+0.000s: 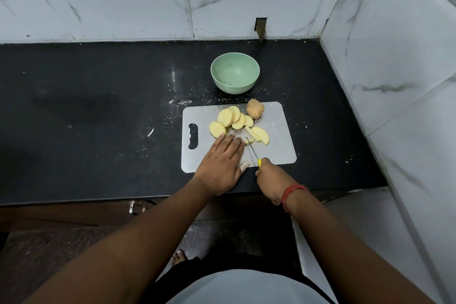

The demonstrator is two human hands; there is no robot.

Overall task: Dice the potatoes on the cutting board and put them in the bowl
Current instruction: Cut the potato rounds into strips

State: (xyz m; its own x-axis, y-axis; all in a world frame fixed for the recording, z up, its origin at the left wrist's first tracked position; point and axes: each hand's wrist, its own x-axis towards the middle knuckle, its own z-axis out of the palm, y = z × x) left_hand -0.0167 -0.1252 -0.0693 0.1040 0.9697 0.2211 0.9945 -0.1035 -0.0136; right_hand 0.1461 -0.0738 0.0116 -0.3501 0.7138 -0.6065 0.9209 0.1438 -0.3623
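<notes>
Both hands low: left hand (pixel 223 155) flat, right hand (pixel 269 177) apparently gripping knife (pixel 253 152).

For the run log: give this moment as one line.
left hand flat on cutting board | right hand grips knife | potato slices undiced | bowl empty

Left of my cutting board (pixel 276 131) the dark tabletop (pixel 98 106) lies open. The bowl (pixel 235 73) blocks the far side, and the wall (pixel 394 57) closes the right.
</notes>
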